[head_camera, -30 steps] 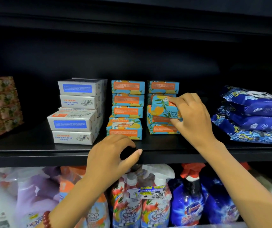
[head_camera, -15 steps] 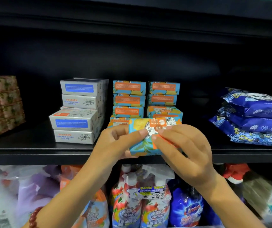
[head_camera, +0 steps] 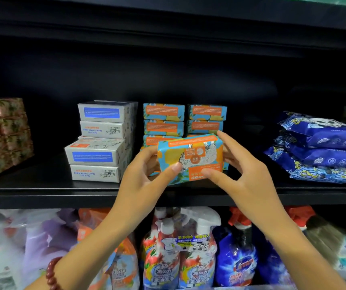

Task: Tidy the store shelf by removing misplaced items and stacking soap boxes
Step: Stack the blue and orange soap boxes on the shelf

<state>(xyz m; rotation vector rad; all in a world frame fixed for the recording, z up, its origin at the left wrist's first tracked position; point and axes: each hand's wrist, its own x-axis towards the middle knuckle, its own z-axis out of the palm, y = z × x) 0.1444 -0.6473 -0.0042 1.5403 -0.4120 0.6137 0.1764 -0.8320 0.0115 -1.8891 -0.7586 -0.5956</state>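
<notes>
Left hand (head_camera: pixel 144 176) and right hand (head_camera: pixel 249 181) both grip 1 blue-orange soap box (head_camera: pixel 191 155), tilted, just before the 2 matching stacks (head_camera: pixel 163 120) on the black shelf (head_camera: pixel 42 193).

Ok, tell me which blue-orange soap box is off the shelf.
The soap box between left hand and right hand; the rest sit in stacks.

In the centre of the frame the soap box (head_camera: pixel 191 158) is sky blue with orange panels, yellow fruit and a white speckled patch (lettering white on orange). The 2 stacks (head_camera: pixel 163 120) behind share that print. Left of centre, the pale grey boxes (head_camera: pixel 102 141) carry blue rectangles. At far left the packs (head_camera: pixel 2 137) are red-green floral; at far right the pouches (head_camera: pixel 318 147) are navy with white drawings.
</notes>
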